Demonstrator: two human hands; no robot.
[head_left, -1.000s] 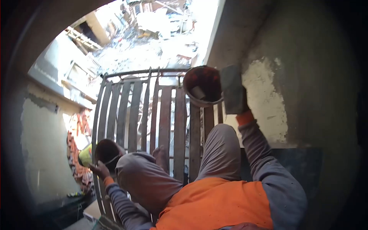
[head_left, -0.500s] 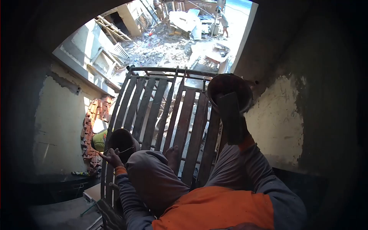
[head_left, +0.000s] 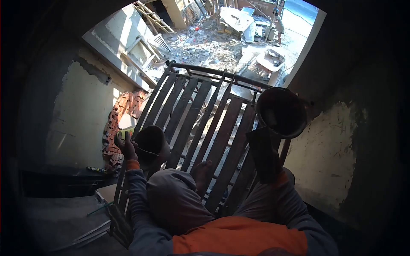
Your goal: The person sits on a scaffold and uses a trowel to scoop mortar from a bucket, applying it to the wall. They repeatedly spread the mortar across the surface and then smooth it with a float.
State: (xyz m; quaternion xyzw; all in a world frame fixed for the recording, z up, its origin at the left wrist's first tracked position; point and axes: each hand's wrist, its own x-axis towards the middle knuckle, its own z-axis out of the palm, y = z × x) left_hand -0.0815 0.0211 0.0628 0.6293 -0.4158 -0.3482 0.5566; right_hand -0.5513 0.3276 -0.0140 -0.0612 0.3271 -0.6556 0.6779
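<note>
My right hand (head_left: pixel 276 161), dim in shadow, grips a dark flat rectangular tool (head_left: pixel 260 149), held just below the right-hand bucket (head_left: pixel 282 112). That bucket rests at the far right corner of a slatted metal platform (head_left: pixel 222 136). On the platform's left side stands a second dark bucket (head_left: pixel 149 144), its mouth facing up and a thin handle across its near side. My left hand (head_left: pixel 126 147) is raised at this bucket's left edge with its fingers apart. Whether it touches the rim is hard to tell.
My bare foot (head_left: pixel 201 173) is on the slats. Bricks (head_left: pixel 121 115) are stacked at the left, with a bit of yellow-green cloth beside my left hand. Plastered walls flank the platform. Beyond lie rubble (head_left: pixel 205 47), a ladder-like frame and a distant person (head_left: pixel 278 27).
The tool in my right hand has moved from over the right bucket's mouth to below it. My left hand has risen along the left bucket with its fingers up. The whole view has shifted.
</note>
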